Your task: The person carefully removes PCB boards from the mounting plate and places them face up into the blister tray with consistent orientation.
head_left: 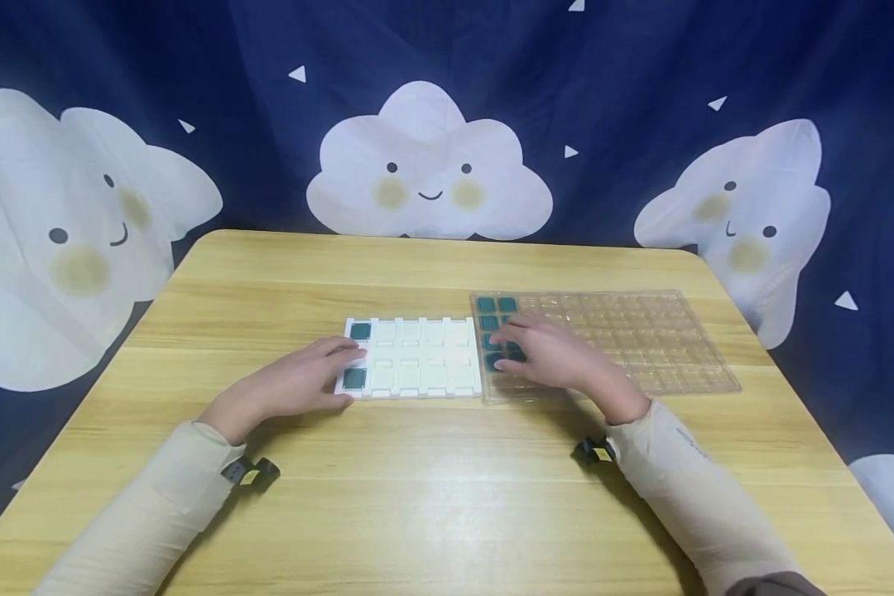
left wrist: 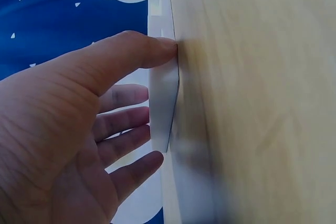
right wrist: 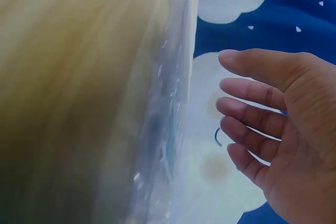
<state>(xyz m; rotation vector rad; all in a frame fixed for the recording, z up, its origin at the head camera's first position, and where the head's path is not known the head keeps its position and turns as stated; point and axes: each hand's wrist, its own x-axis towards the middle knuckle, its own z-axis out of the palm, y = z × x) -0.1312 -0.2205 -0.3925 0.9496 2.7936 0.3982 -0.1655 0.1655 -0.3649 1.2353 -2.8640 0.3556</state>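
My left hand [head_left: 298, 381] rests at the left end of a white tray [head_left: 422, 354] with recessed pockets. Its thumb touches the tray's near edge in the left wrist view, and the other fingers reach along the left end, fairly straight. A square dark green chip [head_left: 361, 331] lies in the far left pocket, and another green chip [head_left: 354, 379] in the near left one. Over the left columns of a clear plastic tray [head_left: 656, 348] hovers my right hand [head_left: 555, 352], fingers loosely bent and nothing visible between them. Several green chips [head_left: 487, 305] sit there, some hidden by the hand.
Both trays lie side by side on a wooden table [head_left: 432, 505], nearly touching. The clear tray's right part shows bare pockets. Behind the table hangs a dark blue curtain [head_left: 253, 165] with cloud faces. Small wrist cameras [head_left: 264, 476] stick out from both sleeves.
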